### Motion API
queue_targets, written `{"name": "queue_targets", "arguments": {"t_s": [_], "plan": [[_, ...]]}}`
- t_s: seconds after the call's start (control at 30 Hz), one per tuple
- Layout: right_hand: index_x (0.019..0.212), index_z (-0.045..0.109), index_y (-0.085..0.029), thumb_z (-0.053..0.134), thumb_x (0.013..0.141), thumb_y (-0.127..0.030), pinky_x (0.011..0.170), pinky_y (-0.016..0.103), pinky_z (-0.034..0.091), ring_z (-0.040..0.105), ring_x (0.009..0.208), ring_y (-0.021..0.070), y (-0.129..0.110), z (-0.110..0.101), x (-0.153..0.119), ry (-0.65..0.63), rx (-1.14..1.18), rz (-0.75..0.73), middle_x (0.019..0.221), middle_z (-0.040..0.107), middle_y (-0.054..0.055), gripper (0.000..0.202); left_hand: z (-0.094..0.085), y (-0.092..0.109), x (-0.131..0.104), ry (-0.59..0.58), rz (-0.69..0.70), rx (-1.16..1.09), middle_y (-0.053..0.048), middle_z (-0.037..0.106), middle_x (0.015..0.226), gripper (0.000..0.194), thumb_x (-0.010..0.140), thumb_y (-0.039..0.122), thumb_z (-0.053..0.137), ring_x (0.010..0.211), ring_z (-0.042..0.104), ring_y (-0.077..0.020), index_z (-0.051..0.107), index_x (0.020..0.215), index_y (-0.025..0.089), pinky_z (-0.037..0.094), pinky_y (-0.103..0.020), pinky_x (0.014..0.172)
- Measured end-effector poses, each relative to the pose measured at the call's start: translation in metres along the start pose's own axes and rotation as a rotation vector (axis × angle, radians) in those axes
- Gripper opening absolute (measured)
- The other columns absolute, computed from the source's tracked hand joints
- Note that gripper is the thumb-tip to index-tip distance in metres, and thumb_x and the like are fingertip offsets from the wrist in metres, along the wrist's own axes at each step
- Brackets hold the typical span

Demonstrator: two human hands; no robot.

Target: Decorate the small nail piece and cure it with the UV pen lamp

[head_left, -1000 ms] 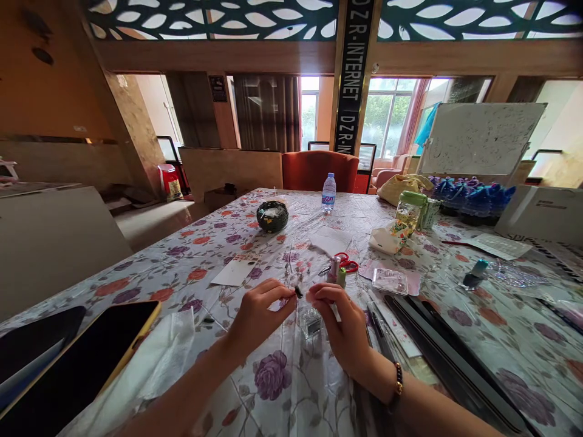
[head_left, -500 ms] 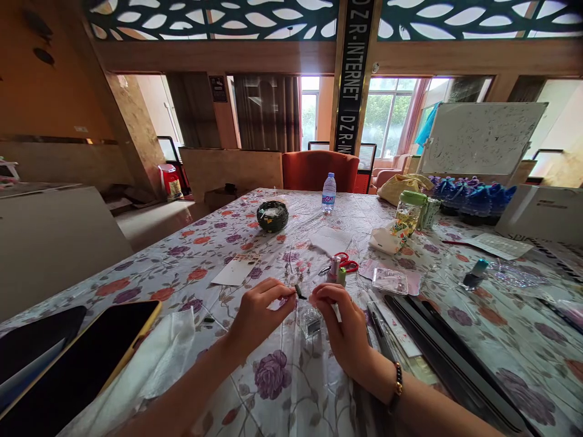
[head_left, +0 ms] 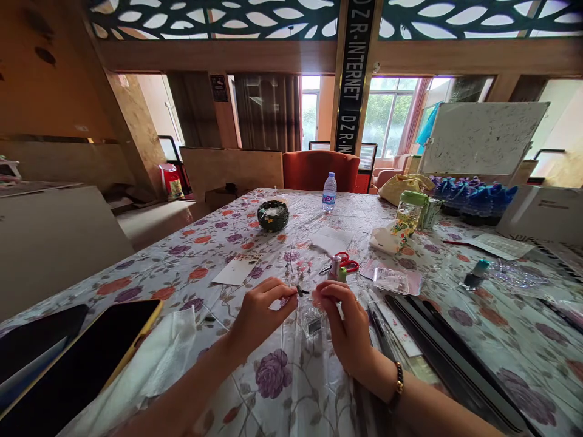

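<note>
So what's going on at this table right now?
A person sits at a table with a flowered cloth, both hands close together above it. The left hand pinches a tiny dark piece at its fingertips, and the right hand meets it from the other side. A small clear bottle stands just below them. Red scissors and two little bottles lie just beyond, and a phone lies off to the left.

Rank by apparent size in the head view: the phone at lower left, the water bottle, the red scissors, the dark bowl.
1. Phone, by far the largest, though it lies nearest the camera.
2. Dark bowl.
3. Water bottle and red scissors look too alike to rank.
</note>
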State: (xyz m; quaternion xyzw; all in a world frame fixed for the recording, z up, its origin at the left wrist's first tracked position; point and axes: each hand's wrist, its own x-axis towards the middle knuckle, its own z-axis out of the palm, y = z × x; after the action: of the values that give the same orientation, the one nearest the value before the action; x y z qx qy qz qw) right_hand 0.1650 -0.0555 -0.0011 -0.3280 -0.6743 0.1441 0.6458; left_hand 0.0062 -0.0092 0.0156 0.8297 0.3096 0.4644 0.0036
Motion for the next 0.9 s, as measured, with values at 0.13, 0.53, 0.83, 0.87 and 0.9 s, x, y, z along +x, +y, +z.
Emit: {"name": "queue_targets", "arguments": {"t_s": [0.13, 0.53, 0.83, 0.87, 0.9], "plan": [[0.095, 0.047, -0.021, 0.04, 0.086, -0.012, 0.075, 0.03, 0.045, 0.052, 0.089, 0.0166, -0.0005, 0.0003, 0.0003, -0.008, 0.024, -0.007, 0.096, 0.053, 0.006, 0.014, 0.0008, -0.0011, -0.0007, -0.002, 0.003, -0.001, -0.001, 0.06, 0.067, 0.006, 0.069, 0.014, 0.055, 0.063, 0.055, -0.0097, 0.06, 0.072, 0.017, 0.045, -0.02, 0.061], [0.094, 0.047, -0.021, 0.04, 0.086, -0.014, 0.074, 0.03, 0.044, 0.052, 0.085, 0.0167, -0.0014, 0.0008, -0.0002, 0.011, 0.006, 0.001, 0.092, 0.053, 0.005, 0.012, 0.0001, 0.0009, 0.0015, 0.028, -0.021, 0.016, -0.001, 0.06, 0.065, 0.006, 0.069, 0.016, 0.055, 0.06, 0.055, -0.0096, 0.061, 0.068, 0.017, 0.046, -0.02, 0.058], [0.094, 0.047, -0.02, 0.039, 0.086, -0.013, 0.072, 0.029, 0.044, 0.053, 0.082, 0.0159, -0.0004, 0.0006, -0.0002, -0.002, -0.019, -0.006, 0.089, 0.053, 0.004, 0.013, 0.0005, 0.0, 0.0006, 0.017, -0.035, 0.021, -0.001, 0.059, 0.063, 0.007, 0.069, 0.016, 0.055, 0.059, 0.055, -0.0095, 0.062, 0.068, 0.017, 0.045, -0.02, 0.058], [0.094, 0.046, -0.021, 0.039, 0.086, -0.013, 0.073, 0.03, 0.044, 0.052, 0.083, 0.0161, -0.0004, 0.0006, -0.0002, 0.005, -0.012, -0.017, 0.091, 0.053, 0.005, 0.013, 0.0005, 0.0, 0.0003, 0.013, -0.033, 0.019, -0.001, 0.06, 0.064, 0.007, 0.07, 0.016, 0.055, 0.059, 0.055, -0.0094, 0.062, 0.068, 0.017, 0.045, -0.02, 0.057], [0.094, 0.046, -0.021, 0.039, 0.086, -0.013, 0.074, 0.03, 0.044, 0.052, 0.085, 0.0163, -0.0003, 0.0007, -0.0001, 0.007, -0.008, -0.025, 0.092, 0.053, 0.005, 0.014, 0.0004, -0.0002, 0.0, 0.009, -0.031, 0.017, -0.001, 0.06, 0.064, 0.007, 0.07, 0.016, 0.055, 0.059, 0.055, -0.0093, 0.062, 0.069, 0.017, 0.045, -0.02, 0.057]]}}
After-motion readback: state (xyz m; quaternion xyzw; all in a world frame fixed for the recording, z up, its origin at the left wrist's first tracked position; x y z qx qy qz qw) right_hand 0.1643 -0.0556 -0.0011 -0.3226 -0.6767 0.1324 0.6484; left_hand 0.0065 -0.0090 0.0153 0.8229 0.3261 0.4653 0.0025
